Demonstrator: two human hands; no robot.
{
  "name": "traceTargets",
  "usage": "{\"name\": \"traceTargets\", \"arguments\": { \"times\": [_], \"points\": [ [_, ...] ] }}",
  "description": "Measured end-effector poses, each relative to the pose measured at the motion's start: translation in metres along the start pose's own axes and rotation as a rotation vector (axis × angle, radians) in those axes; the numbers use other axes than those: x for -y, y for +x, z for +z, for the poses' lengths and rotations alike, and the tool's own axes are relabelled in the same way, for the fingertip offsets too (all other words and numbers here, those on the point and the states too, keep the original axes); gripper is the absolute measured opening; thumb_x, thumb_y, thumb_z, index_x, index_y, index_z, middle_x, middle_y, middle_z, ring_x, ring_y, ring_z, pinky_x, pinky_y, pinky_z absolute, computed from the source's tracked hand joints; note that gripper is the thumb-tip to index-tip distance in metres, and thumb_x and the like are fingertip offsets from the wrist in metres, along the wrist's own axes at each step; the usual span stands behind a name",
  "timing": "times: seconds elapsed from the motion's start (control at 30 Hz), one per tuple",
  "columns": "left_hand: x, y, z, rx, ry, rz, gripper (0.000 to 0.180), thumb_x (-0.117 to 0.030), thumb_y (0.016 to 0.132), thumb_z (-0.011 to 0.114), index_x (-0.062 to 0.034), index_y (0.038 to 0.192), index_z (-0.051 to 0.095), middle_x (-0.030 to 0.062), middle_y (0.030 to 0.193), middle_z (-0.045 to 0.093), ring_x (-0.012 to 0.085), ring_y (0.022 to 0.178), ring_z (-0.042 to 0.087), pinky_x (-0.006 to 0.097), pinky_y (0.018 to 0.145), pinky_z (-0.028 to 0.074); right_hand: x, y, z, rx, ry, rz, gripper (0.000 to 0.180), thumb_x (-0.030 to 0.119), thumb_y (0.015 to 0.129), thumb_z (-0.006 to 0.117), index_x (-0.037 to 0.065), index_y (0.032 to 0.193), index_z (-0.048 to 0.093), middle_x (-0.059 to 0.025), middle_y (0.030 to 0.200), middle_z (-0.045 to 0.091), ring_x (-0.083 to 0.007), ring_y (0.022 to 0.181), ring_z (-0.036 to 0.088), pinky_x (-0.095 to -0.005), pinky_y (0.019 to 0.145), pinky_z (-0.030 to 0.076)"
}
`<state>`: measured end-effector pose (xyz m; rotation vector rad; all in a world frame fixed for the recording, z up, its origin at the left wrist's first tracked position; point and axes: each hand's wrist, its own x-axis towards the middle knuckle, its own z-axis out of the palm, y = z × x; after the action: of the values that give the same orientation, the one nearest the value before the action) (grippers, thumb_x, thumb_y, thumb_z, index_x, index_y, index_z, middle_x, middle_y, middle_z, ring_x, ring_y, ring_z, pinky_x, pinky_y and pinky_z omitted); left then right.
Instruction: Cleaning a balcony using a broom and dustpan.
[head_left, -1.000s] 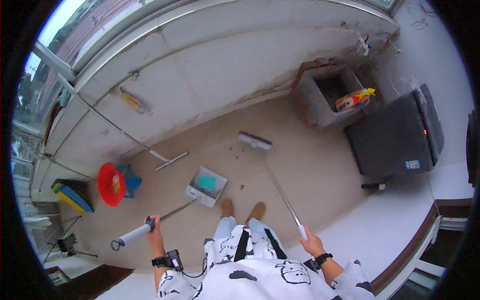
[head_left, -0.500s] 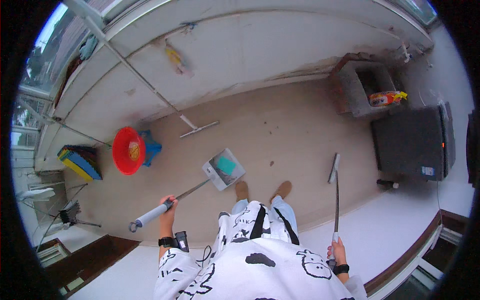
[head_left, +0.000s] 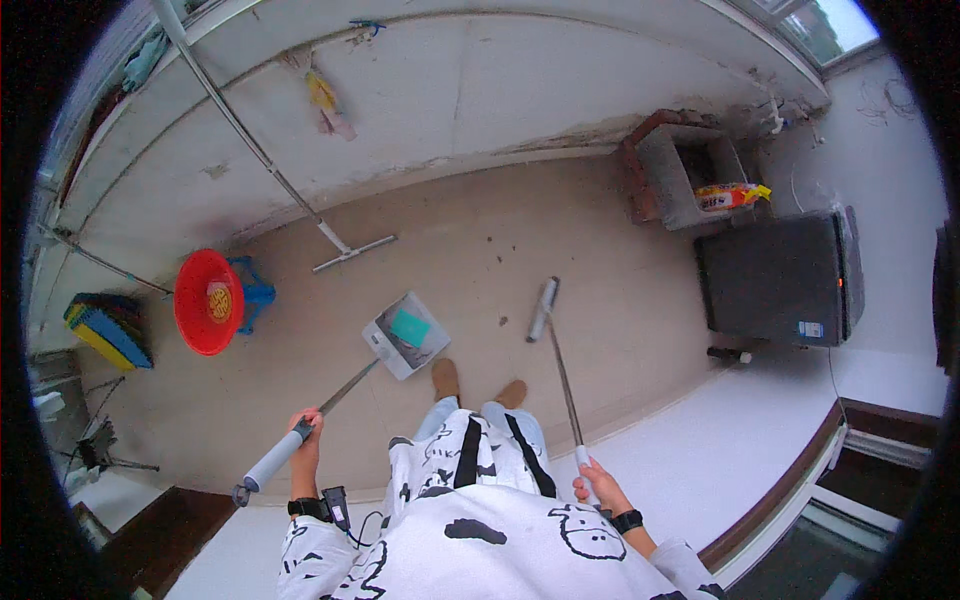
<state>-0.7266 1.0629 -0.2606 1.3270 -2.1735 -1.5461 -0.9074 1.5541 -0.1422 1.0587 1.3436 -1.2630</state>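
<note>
My left hand is wrapped round the grip of a long-handled dustpan, a grey-white box resting on the floor in front of my feet. A teal piece and some dark debris lie inside it. In my right hand is the white grip of a broom. Its narrow grey head touches the floor ahead of my right foot, to the right of the dustpan. Several small dark bits lie on the floor between the broom head and the dustpan, and a little farther off.
A floor squeegee leans at the far wall. To the left stand a red basin on a blue stool and folded coloured mats. At right are a stone sink with an orange packet, and a dark appliance.
The broom head has swung left across the floor, closer to the dark bits and the dustpan. My right hand has come inward. The view has shifted to the right.
</note>
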Motion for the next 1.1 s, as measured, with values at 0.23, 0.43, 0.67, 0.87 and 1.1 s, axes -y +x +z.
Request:
{"name": "traceTargets", "arguments": {
  "times": [0.23,0.43,0.67,0.87,1.1],
  "points": [
    [-0.009,0.000,0.005,0.010,-0.174,-0.084,0.013,-0.013,0.079,0.058,-0.0013,0.081,0.055,0.0115,0.091,0.058,0.0178,0.083,0.054,0.030,0.072,0.045,0.035,-0.016,0.036,0.005,-0.073,-0.065,0.042,0.022,0.087,0.045,0.019,0.125,0.030,-0.0011,0.063,0.046,-0.0087,0.043,0.039,-0.0224,0.037,0.033],
    [-0.006,-0.003,-0.001,-0.101,-0.285,-0.112,0.012,-0.014,0.080,0.058,-0.0034,0.083,0.054,0.0072,0.088,0.057,0.0132,0.072,0.054,0.024,0.064,0.045,0.021,-0.082,-0.009,-0.213,-0.651,-0.126,0.057,0.018,0.083,0.050,0.020,0.134,0.024,-0.0003,0.063,0.048,-0.0091,0.045,0.043,-0.0233,0.040,0.038],
    [-0.005,-0.003,-0.012,-0.328,-0.388,-0.194,0.011,-0.015,0.082,0.057,-0.0067,0.078,0.052,0.0047,0.088,0.057,0.0108,0.066,0.052,0.023,0.061,0.044,0.032,-0.118,-0.049,-0.217,-0.966,0.048,0.060,0.021,0.081,0.054,0.017,0.134,0.027,-0.0011,0.063,0.050,-0.0092,0.047,0.045,-0.0242,0.043,0.041],
    [0.033,-0.013,-0.009,-0.388,-0.407,-0.213,0.012,-0.016,0.083,0.056,-0.0078,0.077,0.051,0.0058,0.092,0.056,0.0111,0.068,0.053,0.022,0.061,0.044,0.083,-0.041,-0.045,-0.208,-1.182,0.042,0.060,0.023,0.080,0.057,0.018,0.133,0.029,-0.0030,0.065,0.051,-0.0106,0.048,0.046,-0.0254,0.044,0.042],
    [0.071,-0.023,-0.010,-0.463,-0.418,-0.287,0.013,-0.020,0.082,0.058,-0.0079,0.082,0.053,0.0060,0.094,0.057,0.0114,0.069,0.054,0.023,0.063,0.045,0.122,0.019,0.001,-0.186,-1.103,-0.105,0.054,0.018,0.082,0.053,0.017,0.132,0.031,-0.0010,0.065,0.048,-0.0095,0.052,0.046,-0.0253,0.043,0.042]
  ]
}}
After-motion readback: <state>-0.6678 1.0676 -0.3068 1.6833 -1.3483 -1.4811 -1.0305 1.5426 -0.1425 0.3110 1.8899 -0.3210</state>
